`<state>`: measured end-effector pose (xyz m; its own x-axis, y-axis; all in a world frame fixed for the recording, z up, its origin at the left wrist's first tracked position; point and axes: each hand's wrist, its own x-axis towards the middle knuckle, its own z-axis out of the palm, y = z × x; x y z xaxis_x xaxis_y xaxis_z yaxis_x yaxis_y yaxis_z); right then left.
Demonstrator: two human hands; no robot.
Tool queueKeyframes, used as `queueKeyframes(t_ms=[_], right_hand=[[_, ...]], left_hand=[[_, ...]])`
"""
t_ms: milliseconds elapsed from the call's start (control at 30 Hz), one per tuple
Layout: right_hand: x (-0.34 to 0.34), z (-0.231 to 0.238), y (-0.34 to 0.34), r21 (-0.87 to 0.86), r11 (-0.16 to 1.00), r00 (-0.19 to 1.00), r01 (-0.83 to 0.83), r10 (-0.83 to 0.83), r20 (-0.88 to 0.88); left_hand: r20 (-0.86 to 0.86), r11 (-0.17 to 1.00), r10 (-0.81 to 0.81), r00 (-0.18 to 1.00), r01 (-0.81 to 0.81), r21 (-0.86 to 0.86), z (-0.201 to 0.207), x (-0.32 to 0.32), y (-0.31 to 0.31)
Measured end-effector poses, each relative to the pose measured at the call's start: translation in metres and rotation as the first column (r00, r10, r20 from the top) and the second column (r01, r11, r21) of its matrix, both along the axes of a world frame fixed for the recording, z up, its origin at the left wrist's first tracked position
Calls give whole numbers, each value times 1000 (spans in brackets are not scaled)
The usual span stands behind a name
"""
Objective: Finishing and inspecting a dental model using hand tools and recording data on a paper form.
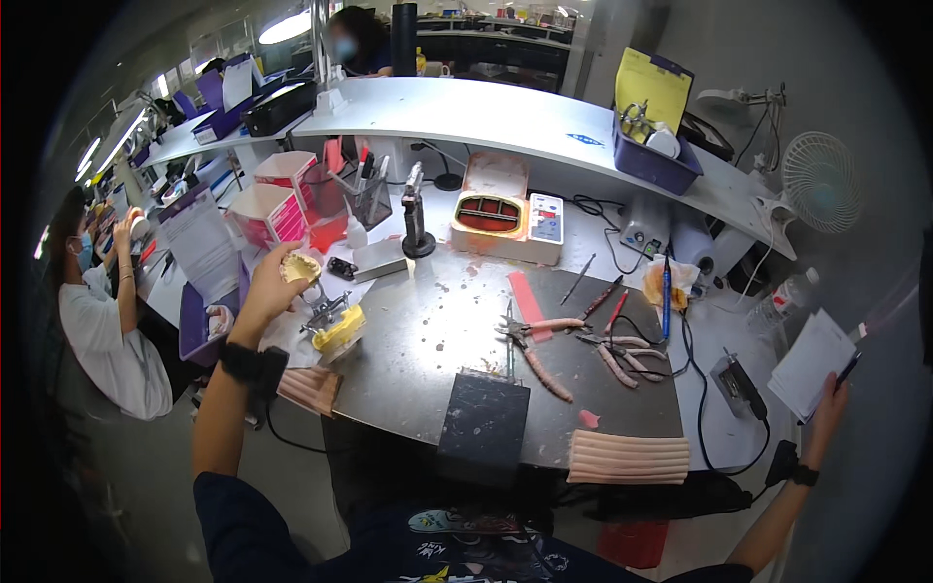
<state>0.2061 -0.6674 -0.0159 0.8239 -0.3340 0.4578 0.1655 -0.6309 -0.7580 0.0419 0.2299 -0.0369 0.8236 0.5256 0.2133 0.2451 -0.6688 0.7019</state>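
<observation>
My left hand [271,289] is closed around a cream-coloured dental cast [303,268], at the left of the metal work surface. Just below it stands a metal dental articulator [328,309] with a yellow plaster base [340,332]. Far to the right, beyond the bench edge, my right hand [826,413] grips a small stack of white papers [812,361]. A dark pen [849,367] sticks up beside the papers, at the fingers of the same hand. Both wrists wear black straps with a device; part of the right hand's grip is hidden.
A wax heater [505,243] and a small upright torch [416,219] stand at the back. Pliers [535,355], a blue-handled tool [667,296] and pink wax sheets [630,457] lie at the right. A purple bin [657,167] sits on the shelf. Another person [107,301] works at far left.
</observation>
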Motion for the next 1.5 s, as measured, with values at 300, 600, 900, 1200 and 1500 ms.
queueKeyframes(t_ms=[300, 600, 900, 1200, 1500], right_hand=[[-17, 24, 346, 245, 577, 540, -779, 816, -206], [63, -70, 416, 573, 282, 78, -769, 932, -354], [40, -93, 408, 524, 426, 274, -737, 898, -345], [37, -79, 409, 490, 466, 257, -737, 863, -435], [28, -87, 411, 482, 501, 372, -719, 863, -341]], left_hand=[[216, 879, -341, 915, 230, 417, 9, -25, -93], [207, 865, -278, 938, 151, 478, -7, -47, -115], [529, 924, -211, 822, -9, 382, 28, -90, -42], [277, 712, 125, 953, -281, 644, 77, -103, 119], [-166, 673, 293, 942, -80, 735, 37, -58, 119]])
